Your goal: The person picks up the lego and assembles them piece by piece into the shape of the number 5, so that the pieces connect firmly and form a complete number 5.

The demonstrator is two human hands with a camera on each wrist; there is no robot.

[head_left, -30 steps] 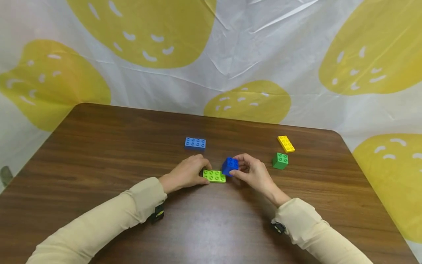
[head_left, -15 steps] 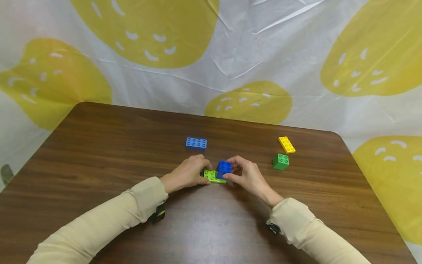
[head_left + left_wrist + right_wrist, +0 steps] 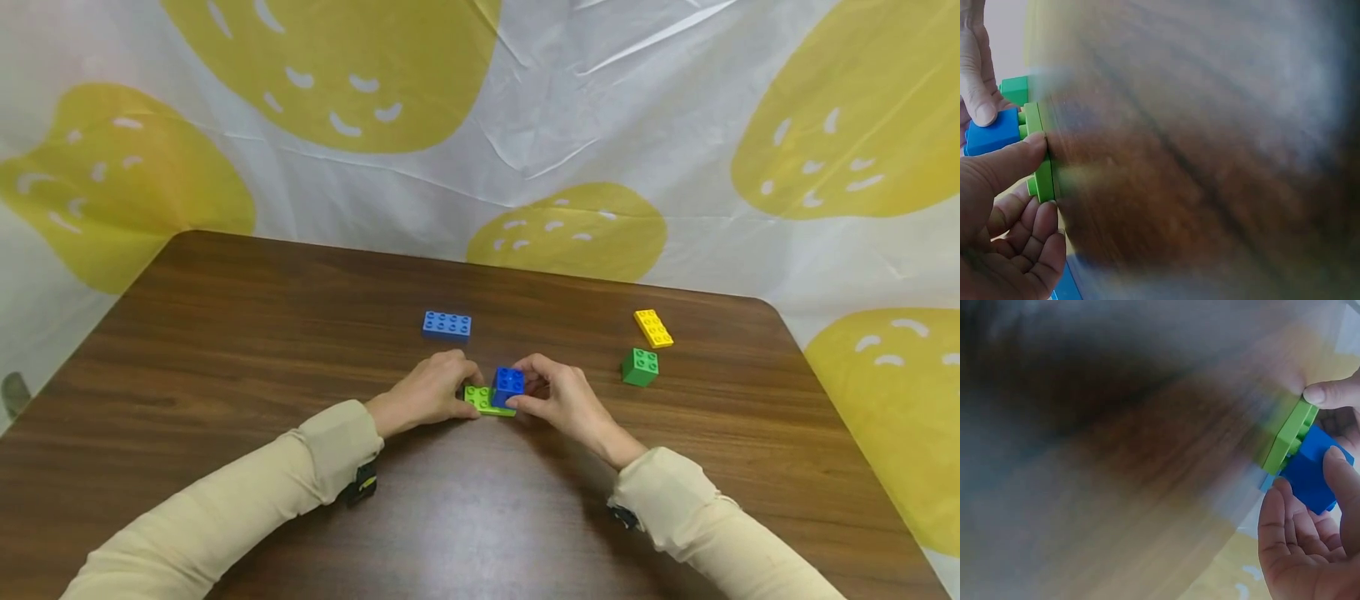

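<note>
While studded, blue cube (image 3: 509,386) sits on flat lime plate (image 3: 480,399).

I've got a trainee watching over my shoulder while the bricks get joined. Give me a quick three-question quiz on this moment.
1. True or false: the dark blue brick sits on the lime green plate.
2. Which hand grips the dark blue brick: A) left hand B) right hand?
3. How many loose bricks lie on the table away from both hands?

Key: 1 true. 2 B. 3 three: light blue brick, yellow brick, green brick.
</note>
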